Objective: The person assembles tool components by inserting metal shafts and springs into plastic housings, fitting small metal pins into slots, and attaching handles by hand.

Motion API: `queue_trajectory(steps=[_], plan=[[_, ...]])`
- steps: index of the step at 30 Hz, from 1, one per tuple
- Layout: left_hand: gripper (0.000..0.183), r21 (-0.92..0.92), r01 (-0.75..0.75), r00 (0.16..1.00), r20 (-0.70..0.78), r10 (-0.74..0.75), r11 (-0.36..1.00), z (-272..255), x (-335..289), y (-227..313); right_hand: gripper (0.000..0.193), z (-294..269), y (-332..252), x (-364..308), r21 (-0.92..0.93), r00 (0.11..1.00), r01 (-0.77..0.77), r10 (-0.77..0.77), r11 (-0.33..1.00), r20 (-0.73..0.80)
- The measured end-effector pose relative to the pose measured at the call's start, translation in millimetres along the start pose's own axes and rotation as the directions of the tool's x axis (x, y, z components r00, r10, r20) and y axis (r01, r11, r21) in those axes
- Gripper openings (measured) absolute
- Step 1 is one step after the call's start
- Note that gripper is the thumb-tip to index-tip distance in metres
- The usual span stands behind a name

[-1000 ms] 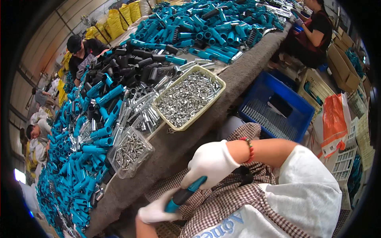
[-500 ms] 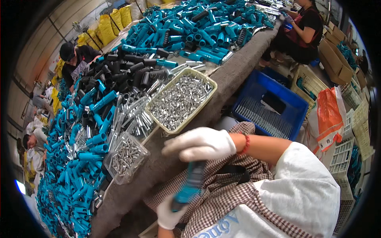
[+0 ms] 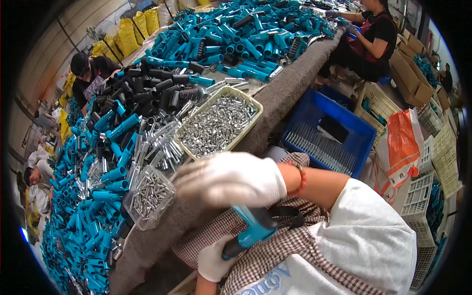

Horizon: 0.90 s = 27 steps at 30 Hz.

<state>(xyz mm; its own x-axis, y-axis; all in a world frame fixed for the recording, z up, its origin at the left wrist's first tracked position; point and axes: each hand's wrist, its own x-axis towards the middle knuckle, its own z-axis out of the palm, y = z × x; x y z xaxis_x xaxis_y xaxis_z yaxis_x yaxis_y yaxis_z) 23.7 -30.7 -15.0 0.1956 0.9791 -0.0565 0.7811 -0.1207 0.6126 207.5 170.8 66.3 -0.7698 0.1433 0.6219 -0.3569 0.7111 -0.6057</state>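
Note:
My left hand (image 3: 214, 260), in a white glove, is closed around a teal and black tubular handle piece (image 3: 255, 235) in front of my checked apron. The piece has a black lower end, a teal bent body and a black band. My right hand (image 3: 228, 182), also white-gloved, is above its upper end, with fingers stretched out and blurred by motion. The hand hides that end, and whether they touch is unclear. Beyond the right hand is a cream tray (image 3: 183, 147) of small metal pieces. Left of it, a clear plastic box (image 3: 142, 223) contains short metal pins.
Teal tubular parts (image 3: 98, 211) and black sleeves (image 3: 152, 83) are heaped across the table, whose edge is padded (image 3: 290, 81). A blue bin (image 3: 361, 162) with metal rods stands at right, near crates and cartons. Other people work at the far right and left.
The teal and black piece has tilted and shifted slightly right. My right hand has turned and moved slightly down over its upper end. My left hand still holds it.

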Motion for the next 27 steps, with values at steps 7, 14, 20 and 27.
queue_trajectory(steps=[7,14,20,27], plan=[[0.042,-0.014,0.163,0.941,-0.299,-0.159,0.987,4,9,-2,0.062,8,-24,12,0.044,0.990,0.075,-0.080,0.996,0.113],[0.043,-0.284,0.362,0.768,-0.450,-0.457,0.888,-8,-4,-23,0.063,17,-18,-2,0.029,0.994,0.078,-0.079,0.997,0.069],[0.057,-0.066,0.201,0.979,0.045,-0.199,0.977,1,6,11,0.040,1,9,12,-0.247,0.982,-0.172,0.145,0.954,-0.124],[0.067,-0.629,0.383,0.924,0.252,-0.288,0.677,-4,-42,-51,0.044,36,-30,2,-0.343,0.968,0.240,-0.196,0.908,0.156]])
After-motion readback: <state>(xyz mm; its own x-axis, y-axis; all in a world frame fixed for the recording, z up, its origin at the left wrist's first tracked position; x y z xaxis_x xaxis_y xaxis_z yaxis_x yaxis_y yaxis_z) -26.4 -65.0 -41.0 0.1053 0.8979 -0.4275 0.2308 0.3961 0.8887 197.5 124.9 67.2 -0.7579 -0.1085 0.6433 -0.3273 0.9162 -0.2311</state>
